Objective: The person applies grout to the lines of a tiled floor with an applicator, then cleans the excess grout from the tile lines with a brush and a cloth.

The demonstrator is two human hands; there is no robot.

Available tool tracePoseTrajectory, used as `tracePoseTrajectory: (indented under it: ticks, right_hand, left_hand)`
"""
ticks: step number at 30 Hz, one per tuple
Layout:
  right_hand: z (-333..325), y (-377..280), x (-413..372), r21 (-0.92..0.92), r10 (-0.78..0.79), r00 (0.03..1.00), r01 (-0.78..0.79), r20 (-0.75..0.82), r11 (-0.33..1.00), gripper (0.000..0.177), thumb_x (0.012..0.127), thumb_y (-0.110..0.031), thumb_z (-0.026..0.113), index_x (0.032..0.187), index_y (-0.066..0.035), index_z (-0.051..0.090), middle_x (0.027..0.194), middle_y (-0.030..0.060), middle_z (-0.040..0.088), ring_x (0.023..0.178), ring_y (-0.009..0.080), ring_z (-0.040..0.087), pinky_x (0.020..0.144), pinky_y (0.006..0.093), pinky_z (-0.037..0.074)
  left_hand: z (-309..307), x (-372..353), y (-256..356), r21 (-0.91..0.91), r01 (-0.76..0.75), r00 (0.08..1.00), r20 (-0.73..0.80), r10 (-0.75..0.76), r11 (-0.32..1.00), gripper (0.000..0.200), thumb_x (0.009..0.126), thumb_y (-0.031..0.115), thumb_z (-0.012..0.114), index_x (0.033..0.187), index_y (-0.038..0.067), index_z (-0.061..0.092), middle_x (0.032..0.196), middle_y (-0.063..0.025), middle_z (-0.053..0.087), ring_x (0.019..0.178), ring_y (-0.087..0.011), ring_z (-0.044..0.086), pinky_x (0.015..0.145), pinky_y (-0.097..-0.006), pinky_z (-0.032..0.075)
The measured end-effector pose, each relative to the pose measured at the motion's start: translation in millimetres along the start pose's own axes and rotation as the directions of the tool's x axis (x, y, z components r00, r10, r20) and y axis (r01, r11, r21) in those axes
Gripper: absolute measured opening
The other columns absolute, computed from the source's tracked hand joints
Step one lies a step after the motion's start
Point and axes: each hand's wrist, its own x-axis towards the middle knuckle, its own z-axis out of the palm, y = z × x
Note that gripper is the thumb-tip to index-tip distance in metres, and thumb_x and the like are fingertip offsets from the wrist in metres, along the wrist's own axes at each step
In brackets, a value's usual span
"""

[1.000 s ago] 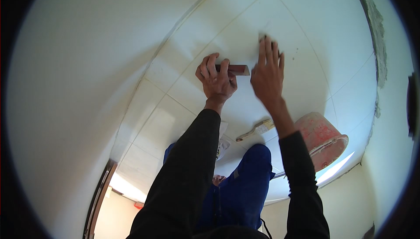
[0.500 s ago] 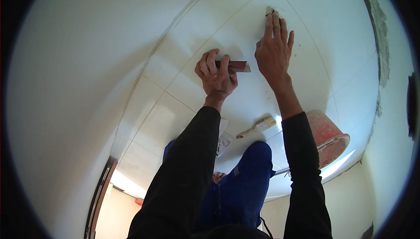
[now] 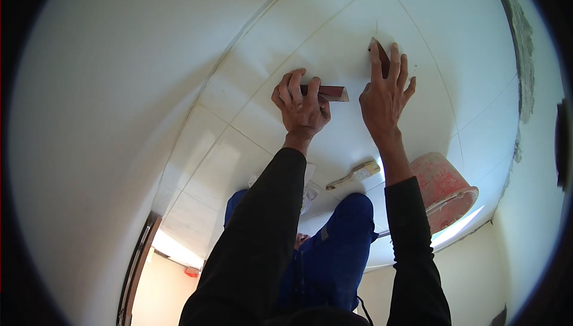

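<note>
My left hand (image 3: 302,106) grips a flat reddish-brown strip (image 3: 330,93) with a pale end, its fingers curled over the top and the strip sticking out to the right. Farther up and right, my right hand (image 3: 383,96) holds a similar reddish-brown piece (image 3: 380,58), angled, its pale tip pointing up. Fingers of this hand lie along and over it, and the tip is right at the white tiled floor (image 3: 340,45). A thin mark shows on the tile just above that tip. What kind of tool the two pieces are, I cannot tell.
A flat paintbrush (image 3: 355,174) lies on the tiles near my blue-clad knee (image 3: 346,224). Right of my forearm a stained pinkish bucket (image 3: 439,180) lies tipped. Crumpled white material (image 3: 309,196) sits between my arm and knee. Rough grey mortar (image 3: 520,45) edges the right wall.
My right hand has drawn back toward me and slightly right, its fingers more spread and more of its piece showing. My left hand has shifted slightly right, still gripping its strip.
</note>
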Motion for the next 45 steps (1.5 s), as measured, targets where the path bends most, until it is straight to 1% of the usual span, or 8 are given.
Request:
tracePoseTrajectory:
  ticks: [14,17,23,26,30,34,38,45]
  right_hand:
    - [1.8,-2.9,25.6,0.201,0.050,0.999,-0.050,0.004,0.978,0.084,0.088,0.010,0.060,0.165,-0.018,0.042,0.172,0.0151,0.032,0.157,0.0429,0.034,0.115,0.0793,0.032]
    - [3.7,-3.6,-8.3,0.113,0.042,0.996,-0.050,0.076,0.992,0.078,0.090,0.009,0.057,0.163,-0.016,0.044,0.170,0.0177,0.033,0.156,0.0438,0.035,0.114,0.0781,0.034]
    - [2.5,-7.9,26.9,0.217,0.032,0.999,-0.024,-0.032,0.976,0.083,0.087,0.011,0.059,0.163,-0.018,0.045,0.172,0.0183,0.028,0.157,0.0434,0.032,0.115,0.0796,0.032]
    - [3.4,-5.6,-11.7,0.070,0.044,0.995,-0.050,0.088,0.996,0.079,0.089,0.008,0.059,0.162,-0.018,0.046,0.171,0.0194,0.028,0.154,0.0459,0.035,0.111,0.0818,0.033]
    - [-0.9,0.5,28.2,0.134,0.017,0.999,-0.013,-0.032,0.991,0.082,0.088,0.008,0.062,0.163,-0.019,0.045,0.172,0.0186,0.028,0.155,0.0454,0.033,0.110,0.0827,0.033]
    - [-0.2,-8.7,-8.3,0.074,0.065,0.995,-0.070,0.078,0.995,0.081,0.088,0.008,0.061,0.163,-0.019,0.045,0.171,0.0197,0.028,0.155,0.0462,0.033,0.109,0.0834,0.032]
    - [2.9,-0.5,19.8,0.101,0.054,0.998,-0.052,-0.014,0.993,0.081,0.088,0.008,0.061,0.163,-0.020,0.045,0.171,0.0200,0.029,0.155,0.0466,0.033,0.110,0.0833,0.032]
    - [-0.3,-5.7,1.5,0.030,0.050,0.997,-0.052,0.057,0.998,0.080,0.088,0.007,0.063,0.162,-0.017,0.045,0.171,0.0189,0.028,0.155,0.0467,0.032,0.110,0.0824,0.032]
  left_hand:
    - [2.0,-0.7,-0.8,0.004,-0.011,0.999,-0.034,0.011,1.000,0.051,0.069,0.009,0.074,0.116,0.022,0.060,0.148,-0.0068,0.039,0.144,-0.0347,0.035,0.114,-0.0577,0.028]
    - [1.5,2.3,0.1,-0.004,-0.007,1.000,-0.030,0.007,1.000,0.051,0.069,0.009,0.074,0.116,0.022,0.060,0.148,-0.0071,0.040,0.143,-0.0348,0.035,0.114,-0.0577,0.029]
    - [4.5,-1.4,-1.4,0.007,-0.022,0.998,-0.059,0.022,1.000,0.049,0.069,0.010,0.073,0.115,0.022,0.060,0.147,-0.0076,0.041,0.142,-0.0349,0.036,0.113,-0.0579,0.030]
    - [2.4,1.0,-1.0,0.007,-0.019,0.998,-0.053,0.019,1.000,0.049,0.070,0.010,0.073,0.116,0.022,0.060,0.148,-0.0079,0.041,0.142,-0.0351,0.037,0.113,-0.0582,0.030]
    - [2.7,-1.2,0.0,0.008,-0.025,0.998,-0.060,0.025,1.000,0.050,0.070,0.010,0.072,0.118,0.021,0.059,0.148,-0.0081,0.040,0.142,-0.0352,0.036,0.113,-0.0583,0.030]
    - [1.0,0.8,0.9,-0.002,-0.014,0.999,-0.039,0.014,1.000,0.050,0.071,0.010,0.072,0.118,0.021,0.060,0.148,-0.0084,0.040,0.142,-0.0350,0.036,0.113,-0.0583,0.030]
    - [4.6,2.7,0.4,0.004,-0.021,0.998,-0.055,0.021,1.000,0.050,0.070,0.010,0.073,0.118,0.021,0.060,0.147,-0.0082,0.041,0.142,-0.0349,0.037,0.113,-0.0582,0.030]
    - [1.5,1.1,0.9,0.007,-0.012,0.999,-0.048,0.012,1.000,0.049,0.070,0.010,0.073,0.116,0.021,0.060,0.147,-0.0078,0.041,0.142,-0.0346,0.037,0.113,-0.0581,0.030]
